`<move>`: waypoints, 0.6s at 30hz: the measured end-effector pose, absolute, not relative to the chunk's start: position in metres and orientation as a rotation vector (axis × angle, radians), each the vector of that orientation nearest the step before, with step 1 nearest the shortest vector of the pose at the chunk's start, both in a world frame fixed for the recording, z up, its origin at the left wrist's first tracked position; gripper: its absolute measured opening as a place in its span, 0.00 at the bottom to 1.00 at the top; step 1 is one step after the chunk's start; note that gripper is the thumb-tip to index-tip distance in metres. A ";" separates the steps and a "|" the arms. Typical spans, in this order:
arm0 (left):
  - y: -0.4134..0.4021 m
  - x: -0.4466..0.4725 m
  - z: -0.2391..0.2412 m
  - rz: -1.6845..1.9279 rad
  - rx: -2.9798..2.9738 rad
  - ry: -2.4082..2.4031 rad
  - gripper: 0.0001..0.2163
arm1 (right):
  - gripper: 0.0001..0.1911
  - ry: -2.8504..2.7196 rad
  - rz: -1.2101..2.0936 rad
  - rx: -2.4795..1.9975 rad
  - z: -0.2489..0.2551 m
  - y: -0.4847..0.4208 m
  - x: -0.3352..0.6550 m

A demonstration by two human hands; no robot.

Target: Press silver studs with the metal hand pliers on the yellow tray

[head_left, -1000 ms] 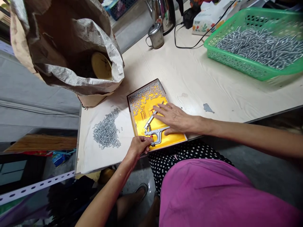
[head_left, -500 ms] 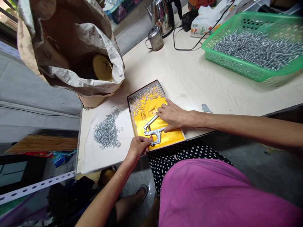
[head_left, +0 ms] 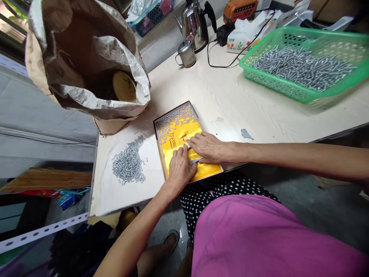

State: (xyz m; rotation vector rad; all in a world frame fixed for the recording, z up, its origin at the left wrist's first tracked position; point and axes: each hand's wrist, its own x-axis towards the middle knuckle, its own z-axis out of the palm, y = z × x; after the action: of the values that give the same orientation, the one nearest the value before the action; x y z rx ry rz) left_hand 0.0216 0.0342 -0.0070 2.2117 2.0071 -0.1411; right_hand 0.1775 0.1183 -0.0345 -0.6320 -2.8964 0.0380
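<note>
A yellow tray [head_left: 209, 169] lies at the table's near edge, with several small metal pins [head_left: 175, 119] heaped at its far end. A silver hand press tool [head_left: 196, 160] lies on it, mostly covered by my hands. My left hand [head_left: 180, 168] rests over the tool's front part, fingers curled down onto it. My right hand [head_left: 206, 146] lies on the tool's handles, fingers pointing left toward the tray's middle and pressed down on them.
A pile of metal pins [head_left: 128, 163] lies on the table left of the tray. An open paper sack [head_left: 89, 65] stands behind it. A green basket [head_left: 300, 90] full of pins sits far right. A small metal cup [head_left: 186, 54], kettle [head_left: 197, 23] and black cable [head_left: 239, 54] are at the back.
My left hand has moved from the tray's near edge up onto the tool. My right hand has slid slightly toward me along the handles.
</note>
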 end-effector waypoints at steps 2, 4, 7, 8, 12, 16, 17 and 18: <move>0.035 0.024 -0.004 -0.195 2.202 2.010 0.29 | 0.20 -2.895 0.042 -0.634 -0.042 0.118 0.175; 0.034 0.025 -0.002 -0.217 2.213 1.992 0.25 | 0.08 -2.890 0.062 -0.640 -0.049 0.116 0.173; 0.031 0.021 -0.002 -0.198 2.229 1.949 0.17 | 0.06 -2.865 0.189 -0.625 -0.056 0.111 0.174; 0.030 0.020 -0.003 -0.185 2.229 1.934 0.14 | 0.07 -2.857 0.251 -0.594 -0.056 0.110 0.176; 0.029 0.016 -0.007 -0.135 2.222 1.888 0.05 | 0.07 -2.838 0.434 -0.492 -0.057 0.107 0.181; 0.032 0.012 -0.010 -0.081 2.209 1.878 0.08 | 0.06 -2.872 0.428 -0.549 -0.055 0.108 0.180; 0.033 0.010 -0.010 -0.059 2.195 1.885 0.10 | 0.06 -2.872 0.390 -0.562 -0.054 0.108 0.180; 0.034 0.007 -0.010 -0.030 2.178 1.884 0.13 | 0.08 -2.865 0.346 -0.574 -0.053 0.108 0.180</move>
State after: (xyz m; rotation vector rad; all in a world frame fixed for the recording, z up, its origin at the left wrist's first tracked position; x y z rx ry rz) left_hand 0.0067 0.0344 -0.0097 2.1779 1.8839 -0.0302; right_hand 0.1800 0.1076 -0.0528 -0.5743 -2.8651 0.3461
